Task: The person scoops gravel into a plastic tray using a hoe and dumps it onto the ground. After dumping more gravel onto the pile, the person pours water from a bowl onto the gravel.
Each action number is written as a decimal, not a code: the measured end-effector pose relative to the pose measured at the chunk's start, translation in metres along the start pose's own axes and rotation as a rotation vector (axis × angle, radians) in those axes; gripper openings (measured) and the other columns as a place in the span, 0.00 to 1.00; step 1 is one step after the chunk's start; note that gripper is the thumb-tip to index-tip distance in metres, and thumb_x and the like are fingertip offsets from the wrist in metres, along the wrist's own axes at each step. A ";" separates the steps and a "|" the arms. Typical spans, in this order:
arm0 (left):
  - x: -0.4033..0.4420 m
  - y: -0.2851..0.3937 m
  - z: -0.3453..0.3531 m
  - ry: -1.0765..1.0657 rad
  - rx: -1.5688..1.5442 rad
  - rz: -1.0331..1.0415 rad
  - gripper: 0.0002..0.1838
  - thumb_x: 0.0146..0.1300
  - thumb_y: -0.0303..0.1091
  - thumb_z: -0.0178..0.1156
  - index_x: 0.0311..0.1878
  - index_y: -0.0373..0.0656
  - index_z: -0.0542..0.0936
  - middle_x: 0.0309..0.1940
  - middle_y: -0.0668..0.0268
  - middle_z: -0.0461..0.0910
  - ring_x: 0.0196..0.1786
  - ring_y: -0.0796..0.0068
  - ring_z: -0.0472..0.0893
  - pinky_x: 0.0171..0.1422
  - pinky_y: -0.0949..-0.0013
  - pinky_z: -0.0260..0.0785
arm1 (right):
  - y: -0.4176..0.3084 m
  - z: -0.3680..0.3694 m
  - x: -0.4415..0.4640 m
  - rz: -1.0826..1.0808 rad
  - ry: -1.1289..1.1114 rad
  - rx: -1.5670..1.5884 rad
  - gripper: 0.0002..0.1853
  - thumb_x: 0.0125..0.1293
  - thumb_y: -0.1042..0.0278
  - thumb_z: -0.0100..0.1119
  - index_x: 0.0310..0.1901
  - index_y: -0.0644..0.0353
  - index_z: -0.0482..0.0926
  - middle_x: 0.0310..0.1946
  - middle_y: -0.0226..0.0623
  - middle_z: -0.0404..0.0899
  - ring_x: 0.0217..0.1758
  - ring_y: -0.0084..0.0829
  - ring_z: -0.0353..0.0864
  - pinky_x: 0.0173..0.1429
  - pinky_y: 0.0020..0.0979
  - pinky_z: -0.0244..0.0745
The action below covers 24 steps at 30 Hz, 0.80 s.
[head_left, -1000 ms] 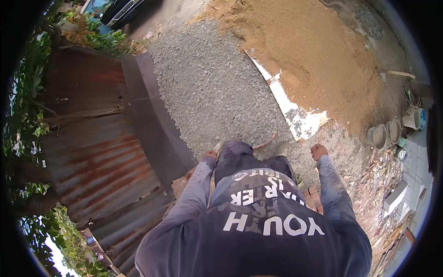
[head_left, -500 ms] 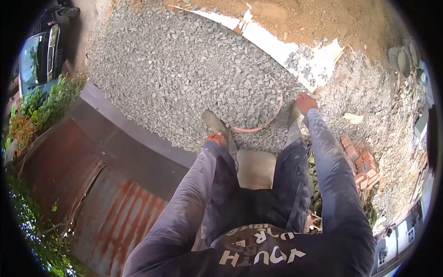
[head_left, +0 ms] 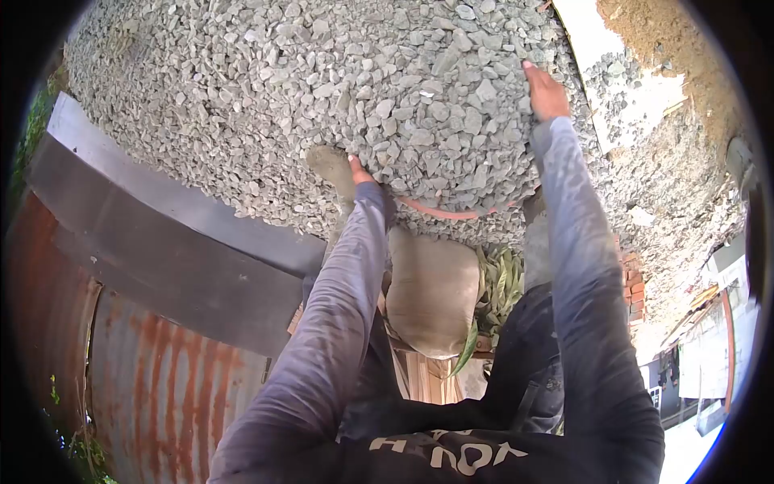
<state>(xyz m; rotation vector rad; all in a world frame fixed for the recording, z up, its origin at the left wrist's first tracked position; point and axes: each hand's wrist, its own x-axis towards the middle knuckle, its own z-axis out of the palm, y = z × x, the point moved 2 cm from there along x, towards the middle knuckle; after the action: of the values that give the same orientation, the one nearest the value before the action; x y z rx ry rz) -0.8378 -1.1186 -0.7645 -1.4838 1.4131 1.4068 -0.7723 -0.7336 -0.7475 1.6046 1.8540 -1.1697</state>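
Note:
Grey gravel (head_left: 322, 97) fills the ground ahead, and a pinkish-red curved rim (head_left: 451, 214) shows at the near edge of a heap of it. My left hand (head_left: 362, 171) is low at the left of this heap, against the stones beside my boot (head_left: 331, 165). One of its digits is stretched out; the rest is mostly hidden. Farther forward, my right hand (head_left: 549, 95) reaches along the heap's right side, fingers extended at the stones. Neither hand visibly holds anything.
A filled pale sack (head_left: 431, 294) lies between my legs, with green leaves (head_left: 504, 278) beside it. Dark sheet metal (head_left: 185, 250) and rusty corrugated roofing (head_left: 173, 371) border the left. Red bricks (head_left: 633, 286) and a white sheet (head_left: 592, 36) are on the right.
My body has bent lower and forward, so the gravel looks closer. The right hand has moved forward along the heap; the left has come in to its near left side.

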 end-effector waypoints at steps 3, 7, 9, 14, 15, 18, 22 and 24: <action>0.028 -0.002 -0.017 -0.182 -0.016 0.053 0.39 0.63 0.67 0.39 0.66 0.45 0.64 0.62 0.59 0.70 0.61 0.55 0.70 0.67 0.51 0.60 | 0.008 0.010 -0.077 -0.088 0.076 -0.040 0.29 0.65 0.37 0.42 0.50 0.54 0.79 0.51 0.51 0.77 0.55 0.46 0.77 0.58 0.38 0.70; 0.062 0.010 -0.037 -0.416 -0.033 0.021 0.42 0.61 0.71 0.40 0.67 0.46 0.64 0.63 0.61 0.68 0.63 0.57 0.69 0.67 0.54 0.61 | 0.051 0.025 -0.100 -0.078 -0.054 0.137 0.29 0.64 0.36 0.45 0.44 0.55 0.82 0.29 0.41 0.79 0.32 0.34 0.77 0.40 0.35 0.71; 0.051 0.014 -0.041 -0.341 0.045 0.018 0.44 0.59 0.73 0.41 0.67 0.46 0.63 0.63 0.61 0.67 0.63 0.57 0.69 0.67 0.53 0.60 | 0.074 0.026 -0.077 0.157 -0.255 0.261 0.31 0.63 0.33 0.44 0.41 0.56 0.83 0.21 0.37 0.74 0.25 0.29 0.72 0.35 0.35 0.68; 0.051 0.024 -0.039 -0.166 0.195 -0.035 0.56 0.48 0.82 0.42 0.71 0.48 0.55 0.68 0.61 0.61 0.68 0.55 0.62 0.71 0.49 0.50 | 0.060 0.034 -0.027 0.409 -0.292 0.170 0.42 0.59 0.24 0.38 0.35 0.63 0.82 0.19 0.40 0.74 0.24 0.32 0.73 0.35 0.37 0.68; 0.060 0.021 -0.044 -0.149 0.209 -0.018 0.56 0.47 0.82 0.41 0.72 0.48 0.55 0.69 0.61 0.60 0.68 0.54 0.61 0.71 0.47 0.50 | 0.065 0.037 -0.023 0.340 -0.258 0.121 0.44 0.59 0.23 0.36 0.35 0.64 0.82 0.21 0.43 0.76 0.27 0.36 0.75 0.38 0.39 0.68; 0.106 0.016 -0.070 -0.074 0.228 -0.015 0.58 0.45 0.84 0.42 0.72 0.49 0.54 0.69 0.60 0.60 0.68 0.52 0.61 0.69 0.43 0.50 | 0.076 0.039 -0.017 0.137 -0.173 -0.066 0.51 0.54 0.17 0.30 0.34 0.68 0.81 0.34 0.60 0.79 0.44 0.55 0.77 0.51 0.46 0.68; 0.076 0.001 -0.065 -0.090 0.086 0.018 0.50 0.53 0.77 0.44 0.69 0.47 0.59 0.65 0.59 0.65 0.65 0.51 0.66 0.68 0.48 0.57 | 0.087 0.039 0.006 0.149 -0.121 -0.106 0.51 0.53 0.16 0.31 0.36 0.67 0.83 0.39 0.61 0.78 0.50 0.56 0.75 0.55 0.45 0.67; 0.038 -0.005 -0.055 -0.222 0.040 0.002 0.49 0.51 0.76 0.47 0.69 0.49 0.61 0.66 0.61 0.65 0.66 0.53 0.64 0.68 0.47 0.56 | 0.101 0.038 0.031 0.097 -0.099 -0.096 0.53 0.52 0.15 0.31 0.36 0.71 0.82 0.39 0.63 0.78 0.50 0.55 0.76 0.55 0.45 0.67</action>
<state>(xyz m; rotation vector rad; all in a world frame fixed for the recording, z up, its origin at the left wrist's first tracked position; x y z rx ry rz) -0.8242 -1.1792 -0.7897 -1.2584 1.2966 1.4856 -0.6919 -0.7479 -0.8248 1.5379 1.7241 -1.0819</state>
